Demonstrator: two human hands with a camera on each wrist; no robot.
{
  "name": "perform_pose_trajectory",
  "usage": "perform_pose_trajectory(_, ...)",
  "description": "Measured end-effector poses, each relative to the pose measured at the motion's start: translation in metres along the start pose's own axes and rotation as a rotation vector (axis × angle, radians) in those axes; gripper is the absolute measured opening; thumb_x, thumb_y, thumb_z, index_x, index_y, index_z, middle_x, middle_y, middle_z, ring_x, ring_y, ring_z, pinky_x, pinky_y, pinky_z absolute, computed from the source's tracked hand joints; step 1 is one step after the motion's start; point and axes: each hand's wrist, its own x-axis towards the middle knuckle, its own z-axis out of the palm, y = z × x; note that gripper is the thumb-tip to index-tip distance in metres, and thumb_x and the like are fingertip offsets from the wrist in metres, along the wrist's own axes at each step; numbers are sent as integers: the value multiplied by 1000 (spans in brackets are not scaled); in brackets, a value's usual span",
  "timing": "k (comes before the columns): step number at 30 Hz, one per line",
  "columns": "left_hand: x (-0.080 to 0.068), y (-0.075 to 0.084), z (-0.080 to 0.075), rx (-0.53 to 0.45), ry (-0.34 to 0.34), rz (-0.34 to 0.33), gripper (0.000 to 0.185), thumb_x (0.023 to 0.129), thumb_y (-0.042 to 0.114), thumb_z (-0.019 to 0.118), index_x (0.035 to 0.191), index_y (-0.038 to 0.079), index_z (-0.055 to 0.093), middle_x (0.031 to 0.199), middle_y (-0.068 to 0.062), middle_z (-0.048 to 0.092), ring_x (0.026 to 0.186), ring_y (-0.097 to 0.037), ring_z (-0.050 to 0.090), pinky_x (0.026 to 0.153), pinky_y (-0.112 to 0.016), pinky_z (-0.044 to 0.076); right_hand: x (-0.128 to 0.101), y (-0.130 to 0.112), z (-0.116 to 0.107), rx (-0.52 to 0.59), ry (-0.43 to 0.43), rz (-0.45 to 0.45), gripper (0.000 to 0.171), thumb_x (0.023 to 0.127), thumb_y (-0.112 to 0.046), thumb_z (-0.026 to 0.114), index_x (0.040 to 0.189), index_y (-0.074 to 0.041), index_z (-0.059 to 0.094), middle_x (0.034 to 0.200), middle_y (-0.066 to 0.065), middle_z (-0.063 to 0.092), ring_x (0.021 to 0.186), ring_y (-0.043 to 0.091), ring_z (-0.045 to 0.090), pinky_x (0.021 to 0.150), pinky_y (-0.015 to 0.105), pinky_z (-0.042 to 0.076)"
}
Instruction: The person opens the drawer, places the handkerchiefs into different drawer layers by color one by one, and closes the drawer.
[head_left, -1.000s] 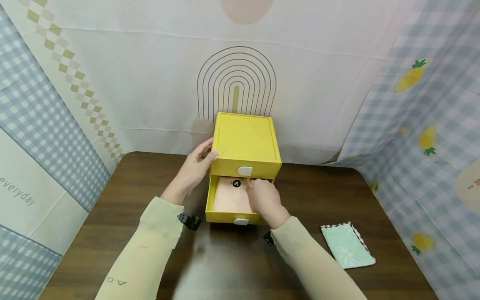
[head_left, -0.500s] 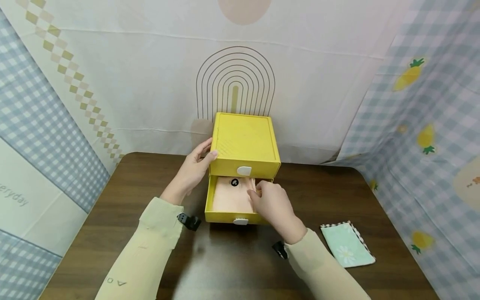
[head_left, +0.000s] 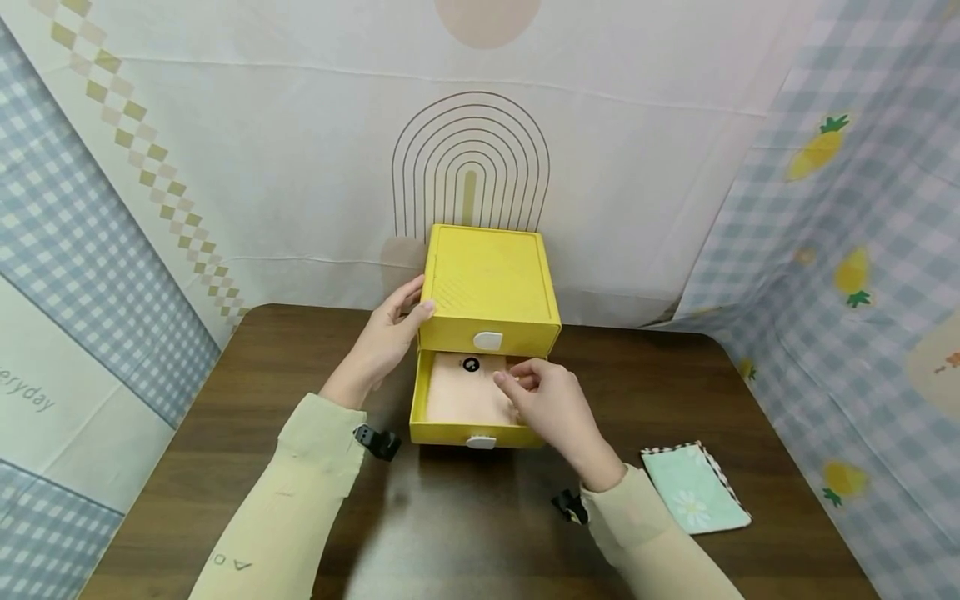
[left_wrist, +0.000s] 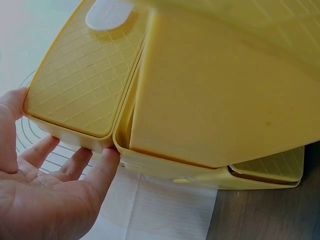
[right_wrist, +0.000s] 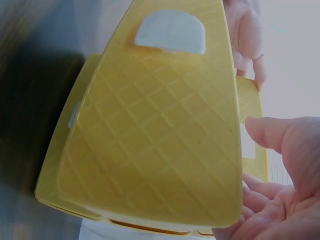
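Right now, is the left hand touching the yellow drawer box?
Touching. The head view shows the left hand with its thumb and fingers against the left side of the yellow drawer box.

Both arms extend forward in pale sleeves, each with a small black device at the wrist. Left hand [head_left: 386, 337]: fingers straight, palm turned inward, thumb forward. Right hand [head_left: 546, 398]: raised, fingers loosely curled, holding nothing.

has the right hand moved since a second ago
Yes. The right hand has drawn back out of the open drawer, toward the person and slightly right; the yellow box stayed put.
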Motion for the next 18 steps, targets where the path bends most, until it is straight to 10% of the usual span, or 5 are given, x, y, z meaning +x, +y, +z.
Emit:
perform_pose_trajectory(10,1,0,0,-10,-2,12,57,96,47,56,148,39,35,150,2,36,130,-25,40,105,-48,35,-8,-4,-5,438,-234,131,46,87,-41,72,108,0,68,89,16,71,70,28,67,65,38,57)
perform_pose_trajectory(18,-1,3,1,-16,-5,1,59,97,45,56,150,36,34,150,1,36,129,-25,41,106,-48,35,-26,-5,-3,534,-359,160,44,90,-31,70,106,9,65,87,20,69,66,26,64,62,37,57)
